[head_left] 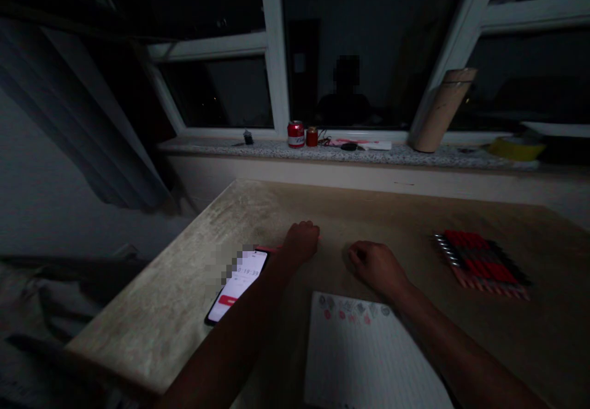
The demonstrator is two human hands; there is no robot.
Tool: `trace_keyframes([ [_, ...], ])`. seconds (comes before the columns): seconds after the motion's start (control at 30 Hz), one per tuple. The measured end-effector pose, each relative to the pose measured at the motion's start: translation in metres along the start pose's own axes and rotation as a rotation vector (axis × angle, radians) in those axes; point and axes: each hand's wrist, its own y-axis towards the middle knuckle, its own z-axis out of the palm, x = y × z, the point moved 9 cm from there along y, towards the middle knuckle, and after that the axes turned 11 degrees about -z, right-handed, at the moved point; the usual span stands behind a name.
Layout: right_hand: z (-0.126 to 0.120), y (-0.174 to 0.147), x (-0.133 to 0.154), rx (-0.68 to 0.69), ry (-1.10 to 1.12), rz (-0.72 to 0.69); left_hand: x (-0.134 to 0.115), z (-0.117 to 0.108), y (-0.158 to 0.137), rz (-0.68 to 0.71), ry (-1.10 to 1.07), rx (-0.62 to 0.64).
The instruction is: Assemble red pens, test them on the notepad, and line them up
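Note:
My left hand (302, 241) is closed over the table, just past the top of a lit phone. A thin red pen (267, 249) shows on both sides of its fingers. Resting on the table to the right, my right hand (378, 266) is loosely curled, and no object shows in it. Below the hands lies a lined sheet of paper (359, 360) with a row of grey drawn shapes and a row of red ones near its top edge. My right forearm passes over the paper's right side.
The phone (244, 280) displays a running timer. A row of red and black pens (482, 261) lies at the right of the table (152, 304). On the windowsill stand a red can (295, 134), a small red jar (312, 137), a cardboard tube (445, 111) and a yellow object (516, 149).

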Motion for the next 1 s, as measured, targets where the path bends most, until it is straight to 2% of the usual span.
trace_keyframes([
  [0.1, -0.003, -0.005, -0.011, -0.044, 0.120, 0.023, -0.028, -0.021, 0.005, 0.082, -0.114, -0.080],
  [0.2, 0.000, -0.010, -0.033, -0.119, 0.339, 0.117, -0.057, -0.052, 0.007, 0.144, -0.371, -0.202],
  [0.27, 0.011, -0.016, -0.054, -0.153, 0.618, 0.274, -0.072, -0.071, 0.006, 0.180, -0.614, -0.275],
  [0.33, 0.023, -0.024, -0.070, -0.226, 0.977, 0.450, -0.075, -0.078, 0.005, 0.157, -0.854, -0.308],
  [0.4, 0.028, -0.028, -0.078, -0.342, 1.259, 0.545, -0.069, -0.068, 0.006, 0.069, -1.093, -0.295],
  [0.47, 0.025, -0.030, -0.082, -0.460, 1.410, 0.560, -0.058, -0.044, 0.010, -0.043, -1.323, -0.246],
  [0.6, 0.016, -0.031, -0.090, -0.621, 1.508, 0.528, -0.036, 0.011, 0.017, -0.236, -1.623, -0.121],
  [0.67, 0.017, -0.033, -0.094, -0.660, 1.546, 0.523, -0.032, 0.027, 0.020, -0.260, -1.682, -0.052],
  [0.8, 0.024, -0.034, -0.098, -0.651, 1.658, 0.520, -0.034, 0.037, 0.022, -0.203, -1.710, 0.078],
  [1.0, 0.027, -0.033, -0.089, -0.513, 1.740, 0.494, -0.047, 0.039, 0.021, -0.102, -1.710, 0.191],
])
